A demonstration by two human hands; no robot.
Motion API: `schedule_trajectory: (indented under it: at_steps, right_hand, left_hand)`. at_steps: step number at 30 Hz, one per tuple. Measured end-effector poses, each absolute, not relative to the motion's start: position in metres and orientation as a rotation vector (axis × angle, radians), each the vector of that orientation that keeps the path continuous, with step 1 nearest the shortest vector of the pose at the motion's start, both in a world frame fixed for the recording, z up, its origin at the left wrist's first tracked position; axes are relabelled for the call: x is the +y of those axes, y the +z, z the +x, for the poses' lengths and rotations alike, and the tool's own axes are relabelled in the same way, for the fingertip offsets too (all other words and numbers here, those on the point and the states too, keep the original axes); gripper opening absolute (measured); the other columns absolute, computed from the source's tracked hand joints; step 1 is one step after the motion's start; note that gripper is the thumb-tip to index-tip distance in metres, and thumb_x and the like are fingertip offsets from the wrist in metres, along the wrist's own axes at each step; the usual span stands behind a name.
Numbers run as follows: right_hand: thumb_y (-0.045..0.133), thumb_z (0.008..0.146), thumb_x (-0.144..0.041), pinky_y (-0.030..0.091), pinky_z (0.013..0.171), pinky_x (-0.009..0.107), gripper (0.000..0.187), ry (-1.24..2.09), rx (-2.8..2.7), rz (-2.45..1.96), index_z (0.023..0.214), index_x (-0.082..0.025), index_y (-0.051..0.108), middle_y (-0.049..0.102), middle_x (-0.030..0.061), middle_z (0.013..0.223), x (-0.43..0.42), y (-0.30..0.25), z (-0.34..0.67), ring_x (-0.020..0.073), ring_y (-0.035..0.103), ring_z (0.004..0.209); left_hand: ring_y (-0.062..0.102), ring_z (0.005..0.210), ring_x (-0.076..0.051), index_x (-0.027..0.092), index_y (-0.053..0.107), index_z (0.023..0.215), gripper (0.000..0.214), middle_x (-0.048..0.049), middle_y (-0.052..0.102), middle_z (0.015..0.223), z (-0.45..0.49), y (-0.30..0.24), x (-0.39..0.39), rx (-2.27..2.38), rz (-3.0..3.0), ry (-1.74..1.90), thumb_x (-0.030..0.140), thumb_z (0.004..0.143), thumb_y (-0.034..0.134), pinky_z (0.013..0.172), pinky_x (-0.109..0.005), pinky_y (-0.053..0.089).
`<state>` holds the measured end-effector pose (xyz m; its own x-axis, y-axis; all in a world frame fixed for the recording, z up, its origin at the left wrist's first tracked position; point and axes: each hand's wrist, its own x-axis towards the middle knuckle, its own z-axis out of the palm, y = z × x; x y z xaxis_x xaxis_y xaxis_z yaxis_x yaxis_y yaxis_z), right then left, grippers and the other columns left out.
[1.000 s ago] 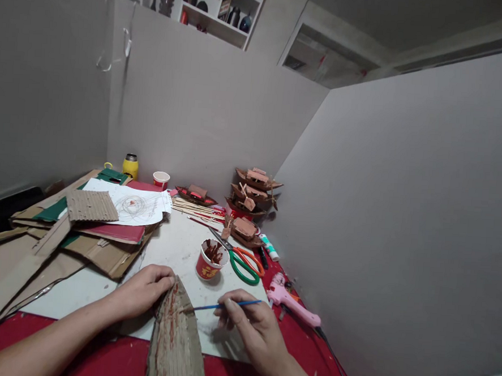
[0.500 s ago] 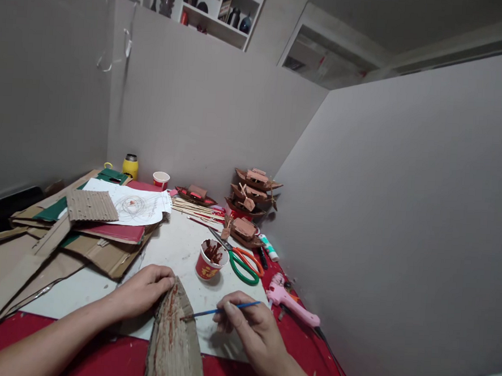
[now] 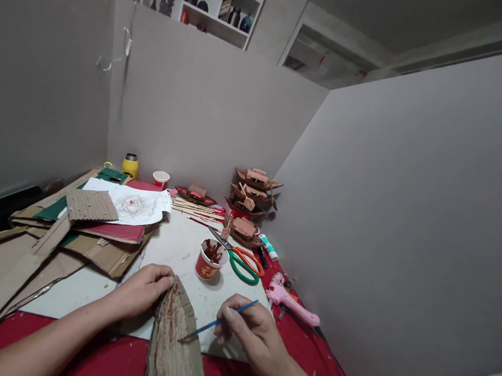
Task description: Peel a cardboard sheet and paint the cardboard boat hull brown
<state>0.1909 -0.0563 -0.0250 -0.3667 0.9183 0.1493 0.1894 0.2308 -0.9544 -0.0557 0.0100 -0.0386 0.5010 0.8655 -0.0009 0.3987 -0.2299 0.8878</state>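
My left hand (image 3: 149, 290) grips the pointed far end of a long cardboard boat hull (image 3: 177, 351), thumb on its edge. The hull is streaked with reddish-brown paint along its ridges. In my right hand (image 3: 246, 329) is a thin blue paintbrush (image 3: 215, 323), pinched between thumb and fingers, its tip touching the ridged surface. Just beyond the hull stands a red and white paper cup (image 3: 209, 268) with brown paint smeared inside. Green- and orange-handled scissors (image 3: 246, 264) lie beside the cup.
Finished model boats (image 3: 254, 194) are stacked at the back right, with another boat (image 3: 197, 194) near thin sticks (image 3: 196, 208). A pink glue gun (image 3: 292, 305) lies at right. Cardboard pieces (image 3: 102, 252) and a drawing (image 3: 137, 206) pile up at left. Grey partitions (image 3: 205, 106) enclose the table.
The brush tip has moved down the hull, nearer to me, and the brush is tilted more steeply. My left hand and the hull are nearly still.
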Motion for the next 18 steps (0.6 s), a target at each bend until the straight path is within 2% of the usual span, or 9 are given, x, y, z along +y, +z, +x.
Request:
schedule_trajectory:
  at_steps: [6,12,18]
  right_hand:
    - [0.048,0.096,-0.037,0.051,0.060,0.023,0.030,1.037,-1.790,-1.054,0.080,-0.015,0.061,0.065,0.0052,0.073,-0.0532,-0.0284,0.1911,0.0132,0.064,0.062]
    - [0.048,0.096,-0.034,0.051,0.059,0.023,0.026,0.888,-1.792,-1.034,0.093,-0.016,0.066,0.069,0.0069,0.079,-0.0529,-0.0256,0.1880,0.0140,0.065,0.064]
    - [0.046,0.096,-0.037,0.052,0.060,0.024,0.031,1.039,-1.856,-1.048,0.083,-0.016,0.064,0.067,0.0062,0.073,-0.0578,-0.0247,0.1909,0.0143,0.065,0.063]
  left_hand:
    - [0.042,0.067,-0.015,0.020,0.045,0.066,0.027,0.0035,0.043,0.065,-0.0557,-0.0373,0.0095,1.064,1.832,0.639,0.038,0.085,0.039,0.063,-0.025,0.034]
    - [0.044,0.068,-0.016,0.020,0.046,0.066,0.028,0.0030,0.045,0.065,-0.0553,-0.0338,0.0074,1.058,1.840,0.648,0.038,0.085,0.038,0.064,-0.025,0.035]
    - [0.044,0.066,-0.016,0.020,0.047,0.066,0.028,0.0029,0.046,0.064,-0.0547,-0.0302,0.0057,1.073,1.827,0.647,0.039,0.084,0.039,0.062,-0.025,0.035]
